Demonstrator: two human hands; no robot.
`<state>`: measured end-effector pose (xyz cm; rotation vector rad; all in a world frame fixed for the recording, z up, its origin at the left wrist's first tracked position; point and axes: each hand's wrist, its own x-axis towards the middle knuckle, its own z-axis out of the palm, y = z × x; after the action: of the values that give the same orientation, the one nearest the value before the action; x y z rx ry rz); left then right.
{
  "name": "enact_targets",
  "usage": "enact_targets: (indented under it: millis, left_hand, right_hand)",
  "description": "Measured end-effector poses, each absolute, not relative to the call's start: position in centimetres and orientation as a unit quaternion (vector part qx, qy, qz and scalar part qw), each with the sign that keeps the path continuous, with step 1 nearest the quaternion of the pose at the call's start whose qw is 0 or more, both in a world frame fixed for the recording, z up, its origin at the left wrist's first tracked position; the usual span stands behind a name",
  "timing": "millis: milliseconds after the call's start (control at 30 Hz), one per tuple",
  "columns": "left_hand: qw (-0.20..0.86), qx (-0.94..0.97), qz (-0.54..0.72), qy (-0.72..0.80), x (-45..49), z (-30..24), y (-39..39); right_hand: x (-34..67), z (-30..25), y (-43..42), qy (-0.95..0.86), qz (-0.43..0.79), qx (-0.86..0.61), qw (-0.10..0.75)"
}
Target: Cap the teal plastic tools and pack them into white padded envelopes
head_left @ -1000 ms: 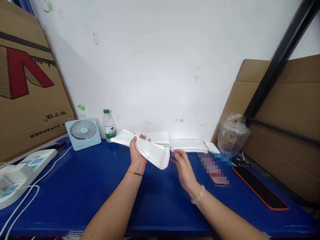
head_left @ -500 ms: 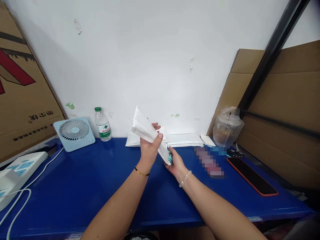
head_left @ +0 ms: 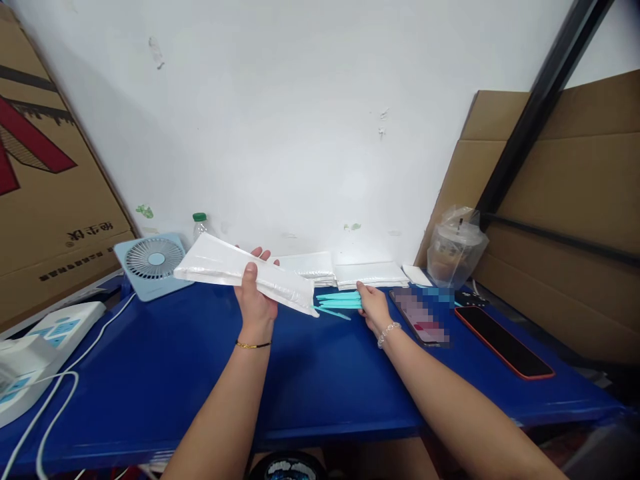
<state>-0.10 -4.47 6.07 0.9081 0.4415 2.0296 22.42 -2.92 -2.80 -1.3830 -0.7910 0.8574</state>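
My left hand [head_left: 256,297] grips a white padded bag [head_left: 235,269], held nearly flat above the blue table [head_left: 165,373], its open end pointing right. My right hand [head_left: 373,308] pinches several thin teal sticks [head_left: 339,302] that lie just off the bag's mouth, low over the table. Behind them two stacks of white bags [head_left: 345,270] lie flat against the wall.
A small blue fan [head_left: 154,261] and a water bottle [head_left: 200,225] stand at the back left, a white power strip [head_left: 35,347] with cables further left. At the right lie two phones [head_left: 503,340] and a bagged drink cup [head_left: 454,248]. Cardboard leans on both sides.
The bag in my left hand has swung from upright to nearly flat and moved left. My right hand has drawn teal sticks out to the right.
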Motion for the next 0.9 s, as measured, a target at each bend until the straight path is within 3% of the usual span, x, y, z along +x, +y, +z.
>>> enact_targets:
  millis: [233, 400, 500, 633, 733, 800, 900]
  left_hand:
    - [0.393, 0.392, 0.799, 0.230, -1.5, 4.5, -3.9]
    - [0.316, 0.488, 0.766, 0.276, -3.3, 6.7, -4.4]
    - [0.230, 0.639, 0.625, 0.384, -5.2, 8.1, -4.5]
    - [0.142, 0.818, 0.267, 0.490, -7.7, 7.1, -3.8]
    - [0.096, 0.815, 0.045, 0.569, -9.3, 4.6, -3.0]
    - [0.092, 0.803, -0.001, 0.589, -9.9, 3.1, -2.5]
    - [0.139, 0.829, 0.060, 0.538, -8.9, 2.4, -2.2]
  right_hand:
    - [21.9, -3.5, -3.2, -0.493, 0.206, -0.664, 0.523]
    - [21.3, -3.6, -3.6, -0.578, 0.129, -0.673, 0.444]
    - [21.1, -3.8, -3.7, -0.609, 0.114, -0.672, 0.406]
    - [21.6, -3.7, -3.6, -0.630, 0.135, -0.667, 0.374]
    - [22.5, -3.3, -3.4, -0.640, 0.187, -0.656, 0.354]
    - [23.4, -3.0, -3.2, -0.645, 0.234, -0.645, 0.336]
    - [24.5, -2.4, -3.0, -0.658, 0.314, -0.610, 0.310]
